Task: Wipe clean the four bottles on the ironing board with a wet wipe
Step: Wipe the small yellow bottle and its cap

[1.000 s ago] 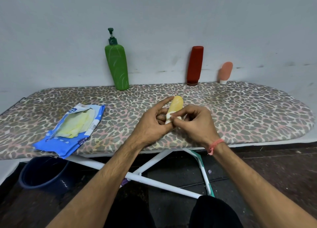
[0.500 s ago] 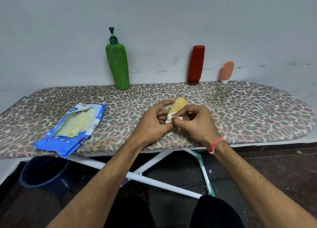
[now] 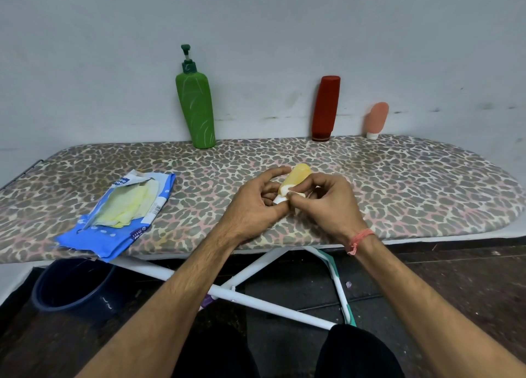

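Left hand [image 3: 253, 206] gripped the small yellow bottle [image 3: 294, 178] near its white cap end, fingers curled closed around it, above the ironing board [image 3: 398, 184]. Right hand [image 3: 327, 204] pinched a white wet wipe [image 3: 296, 194] against the bottle's lower part. Green pump bottle [image 3: 196, 107], red bottle [image 3: 326, 108] and pink bottle [image 3: 377, 120] stood along the wall. Open blue wipe pack [image 3: 119, 218] lay at left.
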